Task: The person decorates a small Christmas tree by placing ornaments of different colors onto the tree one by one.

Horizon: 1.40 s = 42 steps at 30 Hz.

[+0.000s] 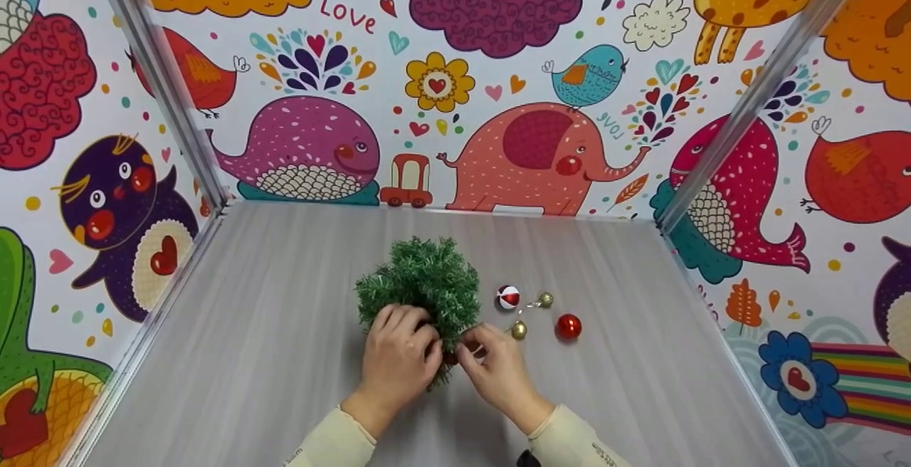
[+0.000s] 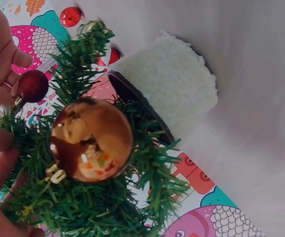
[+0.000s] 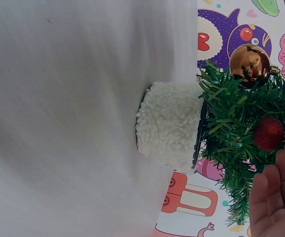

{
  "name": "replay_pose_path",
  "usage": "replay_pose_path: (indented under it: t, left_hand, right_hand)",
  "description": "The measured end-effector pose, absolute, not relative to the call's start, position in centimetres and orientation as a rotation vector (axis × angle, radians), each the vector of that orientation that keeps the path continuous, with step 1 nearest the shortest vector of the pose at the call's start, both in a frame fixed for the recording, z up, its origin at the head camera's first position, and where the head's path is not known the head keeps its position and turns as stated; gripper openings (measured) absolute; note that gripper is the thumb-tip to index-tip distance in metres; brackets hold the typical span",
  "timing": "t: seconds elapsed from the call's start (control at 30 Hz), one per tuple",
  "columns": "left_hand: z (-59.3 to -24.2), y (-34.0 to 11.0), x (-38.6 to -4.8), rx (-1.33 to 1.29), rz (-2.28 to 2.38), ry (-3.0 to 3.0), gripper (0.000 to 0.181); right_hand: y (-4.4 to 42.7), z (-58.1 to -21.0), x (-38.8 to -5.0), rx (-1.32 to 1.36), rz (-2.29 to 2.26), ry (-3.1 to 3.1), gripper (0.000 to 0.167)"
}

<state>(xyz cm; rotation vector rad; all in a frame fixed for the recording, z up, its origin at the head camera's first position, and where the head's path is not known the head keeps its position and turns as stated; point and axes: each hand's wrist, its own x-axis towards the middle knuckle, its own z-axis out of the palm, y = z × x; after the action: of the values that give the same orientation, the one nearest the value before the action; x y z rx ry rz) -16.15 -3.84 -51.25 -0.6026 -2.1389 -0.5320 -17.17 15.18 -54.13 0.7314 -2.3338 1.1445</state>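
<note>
A small artificial Christmas tree [image 1: 427, 285] with green tinsel branches stands on the table, its pot [image 3: 169, 126] wrapped in white fleece. My left hand [image 1: 400, 349] grips branches on the near side; its fingers [image 2: 4, 168] sink into the greenery. Opposite it, my right hand [image 1: 498, 367] pinches at the gold cap of a dark red glittery bauble [image 3: 269, 134] beside the branches. The exact contact of thumb and forefinger is partly hidden. A shiny copper bauble [image 2: 91, 140] hangs lower on the tree, near the pot.
Right of the tree lie a red-and-white bauble [image 1: 508, 297], two small gold balls [image 1: 546, 300] near a thin pale strand, and a shiny red bauble [image 1: 568, 327]. Walls with cartoon animals and metal corner posts [image 1: 160, 82] enclose the grey table [image 1: 285, 275].
</note>
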Motion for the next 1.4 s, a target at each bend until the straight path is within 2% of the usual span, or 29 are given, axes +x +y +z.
replay_pose_path:
  t: [1.4]
  left_hand:
    - [-51.53, -4.0, -15.92, -0.678, -0.43, -2.194, 0.015]
  right_hand:
    - [15.15, -53.86, -17.02, 0.768, 1.146, -2.418, 0.015]
